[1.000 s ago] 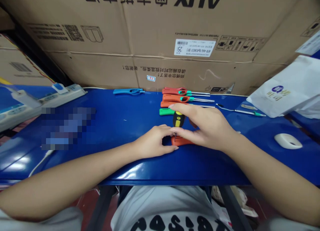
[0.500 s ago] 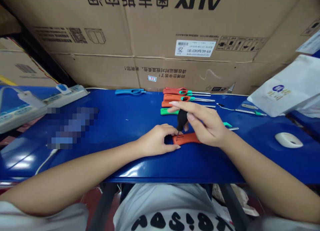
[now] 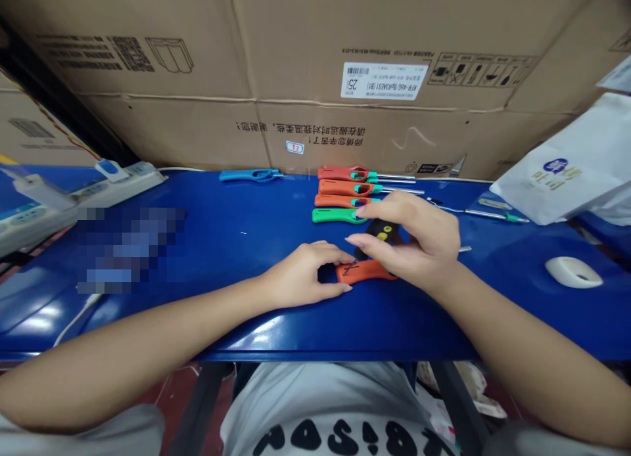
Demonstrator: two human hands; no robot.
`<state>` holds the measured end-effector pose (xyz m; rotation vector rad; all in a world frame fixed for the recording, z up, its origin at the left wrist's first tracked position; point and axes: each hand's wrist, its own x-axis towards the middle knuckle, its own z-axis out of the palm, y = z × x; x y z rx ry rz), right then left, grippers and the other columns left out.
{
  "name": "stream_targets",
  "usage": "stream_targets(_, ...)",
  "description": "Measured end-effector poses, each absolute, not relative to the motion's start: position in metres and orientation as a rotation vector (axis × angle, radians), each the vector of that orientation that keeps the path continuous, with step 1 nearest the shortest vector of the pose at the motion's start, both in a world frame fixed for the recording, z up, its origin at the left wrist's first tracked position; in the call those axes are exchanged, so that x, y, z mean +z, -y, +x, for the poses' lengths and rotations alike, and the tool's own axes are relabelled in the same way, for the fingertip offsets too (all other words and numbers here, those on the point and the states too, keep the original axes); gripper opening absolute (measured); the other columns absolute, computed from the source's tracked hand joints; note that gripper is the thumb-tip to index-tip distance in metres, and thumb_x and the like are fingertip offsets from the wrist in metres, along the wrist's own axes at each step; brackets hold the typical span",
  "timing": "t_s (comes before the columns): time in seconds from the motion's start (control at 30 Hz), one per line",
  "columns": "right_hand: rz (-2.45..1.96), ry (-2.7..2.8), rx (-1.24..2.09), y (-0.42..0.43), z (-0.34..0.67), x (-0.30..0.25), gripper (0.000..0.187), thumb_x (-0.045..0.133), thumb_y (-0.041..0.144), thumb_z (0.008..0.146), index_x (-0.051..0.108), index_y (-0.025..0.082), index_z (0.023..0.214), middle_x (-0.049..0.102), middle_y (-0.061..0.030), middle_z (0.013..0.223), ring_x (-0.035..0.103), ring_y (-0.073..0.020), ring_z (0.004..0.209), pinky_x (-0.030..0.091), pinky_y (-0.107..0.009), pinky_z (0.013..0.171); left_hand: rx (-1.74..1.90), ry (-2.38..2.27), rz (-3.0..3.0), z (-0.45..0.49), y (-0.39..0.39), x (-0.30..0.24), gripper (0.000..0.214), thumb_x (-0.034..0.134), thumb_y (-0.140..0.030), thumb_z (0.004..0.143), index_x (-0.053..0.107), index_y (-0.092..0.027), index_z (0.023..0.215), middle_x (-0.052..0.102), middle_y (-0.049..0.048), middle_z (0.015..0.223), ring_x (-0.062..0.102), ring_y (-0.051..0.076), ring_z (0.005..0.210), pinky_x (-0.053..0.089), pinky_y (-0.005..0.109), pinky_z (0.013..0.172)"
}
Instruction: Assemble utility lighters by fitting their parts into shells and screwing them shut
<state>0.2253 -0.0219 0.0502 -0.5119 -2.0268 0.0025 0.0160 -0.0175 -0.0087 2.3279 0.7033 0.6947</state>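
An orange gas lighter (image 3: pixel 367 272) lies on the blue table, with its far end hidden behind my right hand. My left hand (image 3: pixel 300 275) grips its left end between thumb and fingers. In my right hand (image 3: pixel 419 246) is a small screwdriver (image 3: pixel 382 234) with a black handle and yellow marks, leaning to the right. Its thin tip touches or nearly touches the lighter's left part. The right index finger and thumb are spread around the handle. Behind stand a green lighter (image 3: pixel 332 215) and several orange lighters (image 3: pixel 340 188), laid side by side.
A blue lighter (image 3: pixel 249 175) lies by the large cardboard box (image 3: pixel 197 127) at the back. At left are a power strip (image 3: pixel 118 188) and a blurred-out object (image 3: pixel 138 249). On the right are a white mouse (image 3: pixel 573 273), a thin metal lighter tube (image 3: pixel 486 214) and a white bag (image 3: pixel 562 167).
The screwdriver has gone from nearly upright to tilted right, and my right fingers have spread and curled around its handle. My left hand stays on the orange lighter. The view has shifted slightly.
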Motion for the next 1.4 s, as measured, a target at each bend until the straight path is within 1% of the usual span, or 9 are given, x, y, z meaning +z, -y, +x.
stream_targets(0.17, -0.614, 2.151, 0.392, 0.0219, 0.2270, 0.0497, 0.041, 0.036, 0.031, 0.107, 0.050, 0.027, 0.146, 0.070, -0.0077, 0.123, 0.072, -0.0179, 0.091, 0.061, -0.033, 0.078, 0.690, -0.717, 2.335, 0.0155, 0.0170, -0.0094, 0.030, 0.078, -0.030, 0.084, 0.070, -0.018, 0.110, 0.074, 0.0063, 0.105, 0.068, 0.022, 0.099, 0.052, 0.035, 0.093)
stream_targets(0.33, -0.654, 2.040, 0.229, 0.0209, 0.2276, 0.0512, 0.025, 0.068, 0.036, 0.094, 0.069, 0.025, 0.117, 0.075, -0.0048, 0.106, 0.071, -0.0175, 0.082, 0.060, -0.028, 0.070, 0.705, -0.705, 2.330, 0.0153, 0.0168, -0.0104, 0.029, 0.078, -0.030, 0.084, 0.070, -0.018, 0.109, 0.074, 0.0064, 0.107, 0.068, 0.021, 0.100, 0.052, 0.034, 0.094)
stream_targets(0.43, -0.695, 2.043, 0.186, 0.0208, 0.2293, 0.0505, 0.028, 0.057, 0.032, 0.101, 0.065, 0.025, 0.127, 0.075, -0.0061, 0.110, 0.072, -0.0173, 0.084, 0.060, -0.032, 0.080, 0.693, -0.699, 2.319, 0.0153, 0.0169, -0.0093, 0.032, 0.078, -0.030, 0.084, 0.070, -0.018, 0.112, 0.075, 0.0065, 0.109, 0.067, 0.021, 0.102, 0.051, 0.035, 0.094)
stream_targets(0.53, -0.675, 2.099, 0.530, 0.0219, 0.2290, 0.0480, 0.039, 0.038, 0.030, 0.108, 0.049, 0.025, 0.145, 0.072, -0.0076, 0.118, 0.071, -0.0136, 0.079, 0.061, -0.027, 0.069, 0.667, -0.709, 2.318, 0.0153, 0.0172, -0.0083, 0.033, 0.077, -0.028, 0.085, 0.069, -0.019, 0.116, 0.075, 0.0059, 0.110, 0.067, 0.021, 0.103, 0.051, 0.035, 0.095)
stream_targets(0.6, -0.637, 2.106, 0.584, 0.0221, 0.2276, 0.0461, 0.037, 0.045, 0.032, 0.106, 0.052, 0.025, 0.141, 0.071, -0.0076, 0.120, 0.071, -0.0133, 0.078, 0.060, -0.025, 0.063, 0.673, -0.714, 2.326, 0.0153, 0.0172, -0.0089, 0.031, 0.077, -0.028, 0.085, 0.070, -0.019, 0.114, 0.074, 0.0058, 0.109, 0.068, 0.022, 0.102, 0.051, 0.035, 0.095)
stream_targets(0.77, -0.645, 2.053, 0.005, 0.0213, 0.2270, 0.0469, 0.025, 0.073, 0.033, 0.091, 0.069, 0.025, 0.114, 0.077, -0.0056, 0.106, 0.072, -0.0187, 0.082, 0.062, -0.031, 0.077, 0.731, -0.700, 2.328, 0.0161, 0.0171, -0.0112, 0.026, 0.078, -0.027, 0.084, 0.070, -0.018, 0.107, 0.075, 0.0048, 0.104, 0.068, 0.021, 0.099, 0.052, 0.034, 0.093)
stream_targets(0.97, -0.608, 2.140, 0.482, 0.0226, 0.2306, 0.0503, 0.039, 0.047, 0.025, 0.103, 0.052, 0.025, 0.142, 0.068, -0.0088, 0.127, 0.070, -0.0198, 0.106, 0.061, -0.030, 0.078, 0.727, -0.763, 2.310, 0.0172, 0.0185, -0.0085, 0.025, 0.080, -0.028, 0.082, 0.070, -0.018, 0.102, 0.074, 0.0038, 0.099, 0.069, 0.020, 0.095, 0.053, 0.032, 0.089)
stream_targets(1.2, -0.610, 2.059, 0.091, 0.0182, 0.2293, 0.0470, 0.029, 0.077, 0.030, 0.086, 0.067, 0.024, 0.112, 0.074, -0.0044, 0.104, 0.070, -0.0187, 0.083, 0.059, -0.030, 0.074, 0.732, -0.764, 2.294, 0.0170, 0.0178, -0.0123, 0.026, 0.080, -0.027, 0.080, 0.070, -0.018, 0.103, 0.075, 0.0043, 0.102, 0.069, 0.021, 0.097, 0.054, 0.033, 0.091)
stream_targets(1.4, -0.579, 2.158, 0.422, 0.0223, 0.2302, 0.0476, 0.041, 0.048, 0.023, 0.102, 0.049, 0.023, 0.143, 0.067, -0.0092, 0.129, 0.070, -0.0180, 0.099, 0.059, -0.030, 0.081, 0.724, -0.757, 2.298, 0.0171, 0.0182, -0.0091, 0.025, 0.079, -0.028, 0.082, 0.070, -0.018, 0.103, 0.074, 0.0043, 0.100, 0.068, 0.020, 0.095, 0.053, 0.032, 0.088)
